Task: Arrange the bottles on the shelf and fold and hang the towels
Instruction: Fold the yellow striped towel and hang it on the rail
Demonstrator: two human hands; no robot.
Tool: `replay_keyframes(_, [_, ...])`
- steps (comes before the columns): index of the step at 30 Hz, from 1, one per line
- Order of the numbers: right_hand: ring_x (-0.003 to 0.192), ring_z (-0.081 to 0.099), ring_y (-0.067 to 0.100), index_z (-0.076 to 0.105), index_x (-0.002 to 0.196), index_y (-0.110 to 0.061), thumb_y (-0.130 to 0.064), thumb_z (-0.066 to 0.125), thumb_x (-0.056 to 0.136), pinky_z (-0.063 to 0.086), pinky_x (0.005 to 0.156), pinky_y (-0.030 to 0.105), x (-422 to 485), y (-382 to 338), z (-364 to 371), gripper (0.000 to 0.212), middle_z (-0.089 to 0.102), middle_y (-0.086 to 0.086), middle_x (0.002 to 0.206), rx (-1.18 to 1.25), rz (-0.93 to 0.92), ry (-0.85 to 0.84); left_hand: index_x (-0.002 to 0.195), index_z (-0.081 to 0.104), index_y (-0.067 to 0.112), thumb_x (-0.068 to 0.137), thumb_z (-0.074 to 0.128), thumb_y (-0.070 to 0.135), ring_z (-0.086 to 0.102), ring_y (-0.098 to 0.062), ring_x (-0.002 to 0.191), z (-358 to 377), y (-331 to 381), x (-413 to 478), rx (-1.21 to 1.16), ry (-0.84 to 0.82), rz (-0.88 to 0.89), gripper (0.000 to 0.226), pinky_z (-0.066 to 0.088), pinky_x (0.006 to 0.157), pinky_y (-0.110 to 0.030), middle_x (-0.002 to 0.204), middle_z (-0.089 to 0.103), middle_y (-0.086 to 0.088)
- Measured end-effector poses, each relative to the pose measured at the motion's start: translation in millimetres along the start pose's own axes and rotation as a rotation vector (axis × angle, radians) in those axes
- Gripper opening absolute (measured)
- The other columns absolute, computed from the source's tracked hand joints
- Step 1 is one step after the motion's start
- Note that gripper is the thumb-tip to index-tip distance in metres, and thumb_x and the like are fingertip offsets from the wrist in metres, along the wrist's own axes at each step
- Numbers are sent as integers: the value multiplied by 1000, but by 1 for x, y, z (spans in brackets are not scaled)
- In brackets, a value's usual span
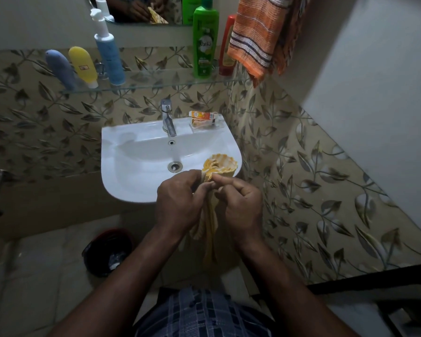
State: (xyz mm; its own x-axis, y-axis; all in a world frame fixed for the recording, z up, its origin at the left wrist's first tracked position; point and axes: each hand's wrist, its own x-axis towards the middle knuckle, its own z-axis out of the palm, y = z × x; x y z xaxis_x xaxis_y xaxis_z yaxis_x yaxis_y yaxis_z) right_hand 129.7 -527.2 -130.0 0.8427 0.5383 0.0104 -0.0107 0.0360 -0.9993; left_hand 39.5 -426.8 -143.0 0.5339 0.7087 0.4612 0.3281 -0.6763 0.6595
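Head view: left hand [178,200] and right hand [241,205] both pinch yellow towel [219,166] over near rim of sink [131,152]; towel's tail hangs between hands.

This is a small home bathroom: a white washbasin [122,166] with a chrome tap [168,120] hangs on leaf-patterned wall tiles [46,132], a glass shelf [156,81] above it carries toiletry bottles [206,42], with a mirror [141,9] above and an orange striped towel [255,37] hanging beside.
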Motion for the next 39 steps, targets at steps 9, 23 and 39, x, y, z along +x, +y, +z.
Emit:
replay_keyframes(9, [87,70,6,82,91,-16,-20,77,92,55,76,24,36,-4,-43,6,76,-4,95,-438,-241,93,102,81,14,96,69,29,67,-15,76,-11,-8,1,-57,-26,86,21,49,66,-27,87,78,0])
replay_keyframes(23, [95,62,29,55,113,-22,-32,78,77,45,68,35,70,13,-29,44,63,4,105,-1300,72,-484,109,74,14,94,52,29,71,-28,86,-10,-20,-23,14,-277,203,31,57,67,-40,101,75,-2])
replay_keyframes(39, [71,59,10,68,81,-25,-17,71,75,44,57,27,80,44,-28,10,64,-10,76,-1139,85,-277,113,73,11,92,51,24,72,-32,93,-7,-79,-37,128,-410,101,33,59,73,-37,105,75,-7])
